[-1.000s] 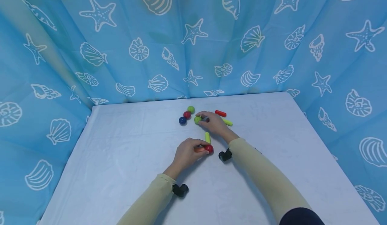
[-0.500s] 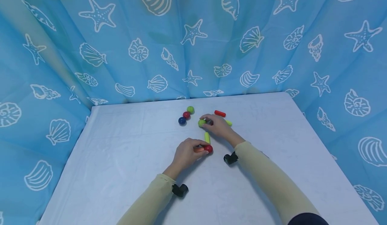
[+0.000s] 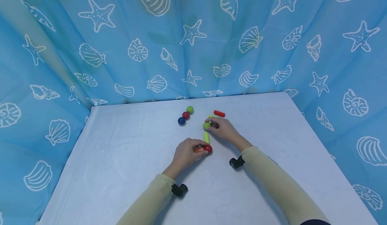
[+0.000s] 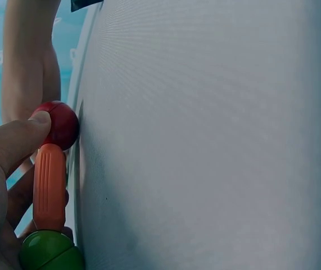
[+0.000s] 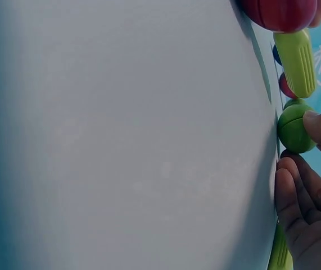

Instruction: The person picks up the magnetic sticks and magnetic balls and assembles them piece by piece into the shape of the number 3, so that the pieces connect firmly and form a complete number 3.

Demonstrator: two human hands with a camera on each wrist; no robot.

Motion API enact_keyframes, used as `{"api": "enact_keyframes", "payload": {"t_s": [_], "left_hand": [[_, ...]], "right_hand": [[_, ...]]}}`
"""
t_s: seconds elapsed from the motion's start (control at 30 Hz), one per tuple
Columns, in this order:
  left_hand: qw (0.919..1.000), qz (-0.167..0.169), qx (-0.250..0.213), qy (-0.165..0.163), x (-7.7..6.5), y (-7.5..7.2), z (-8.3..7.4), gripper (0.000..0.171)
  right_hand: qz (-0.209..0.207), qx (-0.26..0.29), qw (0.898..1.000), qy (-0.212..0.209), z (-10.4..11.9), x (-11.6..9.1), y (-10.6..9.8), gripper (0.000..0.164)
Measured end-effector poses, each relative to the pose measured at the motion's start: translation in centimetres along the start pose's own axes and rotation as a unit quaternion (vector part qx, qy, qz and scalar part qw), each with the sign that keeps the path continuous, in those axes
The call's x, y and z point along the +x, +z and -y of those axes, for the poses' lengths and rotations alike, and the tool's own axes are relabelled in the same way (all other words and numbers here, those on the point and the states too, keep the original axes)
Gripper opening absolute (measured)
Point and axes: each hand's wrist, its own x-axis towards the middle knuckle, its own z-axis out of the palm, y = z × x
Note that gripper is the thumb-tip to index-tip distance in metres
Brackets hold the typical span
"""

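Note:
In the head view my left hand (image 3: 187, 152) holds a red ball (image 3: 208, 148) with an orange ribbed rod (image 3: 198, 149) joined to it. The left wrist view shows the thumb on that ball and a green ball (image 4: 50, 251) at the rod's other end. From the red ball a yellow-green rod (image 3: 207, 137) points away toward the back of the table. My right hand (image 3: 222, 127) pinches another green ball (image 3: 207, 126) between thumb and fingers. This ball lies close to the rod's far end, in line with it in the right wrist view.
Left of my right hand, a blue ball (image 3: 181, 121), a red ball (image 3: 185, 115) and a green ball (image 3: 189, 109) lie in a slanting row. A red rod (image 3: 219, 113) lies behind the hand, which partly hides yellow-green (image 3: 212, 116) pieces. A blue shell-print curtain (image 3: 187, 60) surrounds the white table (image 3: 121, 158).
My right hand has come nearer and to the right, carrying the green ball to the far end of the yellow-green rod. The left hand keeps its hold in the same place.

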Motion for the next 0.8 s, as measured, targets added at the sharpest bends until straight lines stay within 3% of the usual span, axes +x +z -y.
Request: {"api": "enact_keyframes", "payload": {"t_s": [0.3,0.8], "left_hand": [[1.0,0.002,0.002,0.004,0.1,0.0,0.0,0.032],[1.0,0.003,-0.002,-0.001,0.1,0.1,0.1,0.033]], "right_hand": [[0.002,-0.006,1.0,-0.005,-0.2,-0.9,-0.2,0.034],[-0.002,0.028,0.999,-0.019,0.0,-1.4,-0.3,0.033]]}}
